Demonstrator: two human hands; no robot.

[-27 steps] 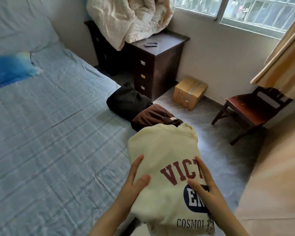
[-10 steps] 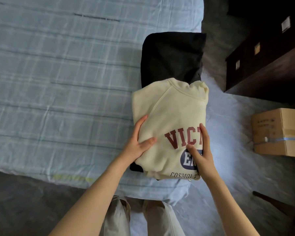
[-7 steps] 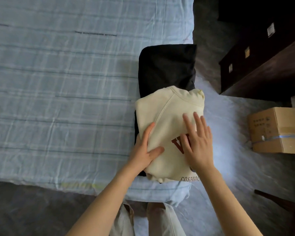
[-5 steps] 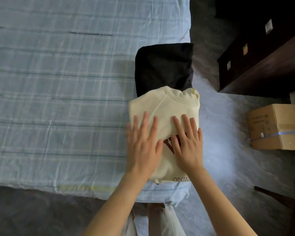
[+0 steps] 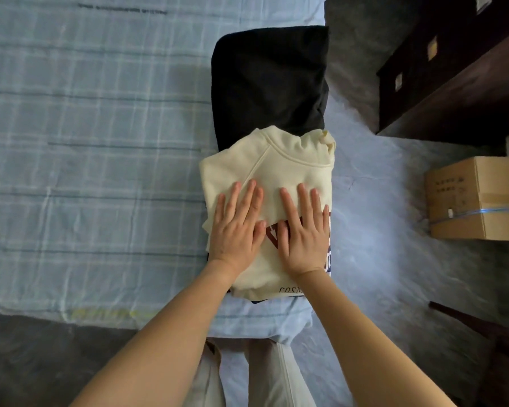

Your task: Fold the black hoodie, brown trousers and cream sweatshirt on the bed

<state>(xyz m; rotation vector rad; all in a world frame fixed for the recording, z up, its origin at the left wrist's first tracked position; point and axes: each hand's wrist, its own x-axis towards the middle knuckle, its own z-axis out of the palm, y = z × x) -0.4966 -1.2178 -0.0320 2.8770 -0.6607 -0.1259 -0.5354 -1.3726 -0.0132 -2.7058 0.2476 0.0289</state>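
The folded cream sweatshirt [image 5: 279,168] with red lettering lies near the right corner of the bed [image 5: 86,142]. It overlaps the near end of the folded black hoodie [image 5: 269,80], which lies just beyond it. My left hand [image 5: 238,227] and my right hand [image 5: 303,230] rest flat, side by side, on top of the sweatshirt with fingers spread, holding nothing. The brown trousers are not visible; only a dark sliver shows under the sweatshirt's near edge.
The bed has a blue plaid sheet. A dark wooden drawer unit [image 5: 453,71] stands at the upper right. A cardboard box [image 5: 476,198] sits on the grey floor at right. A dark chair leg [image 5: 479,327] shows at lower right.
I set the folded sweatshirt down on the bed over the hoodie's near end. Both hands let go of its edges and moved on top, now pressing flat.
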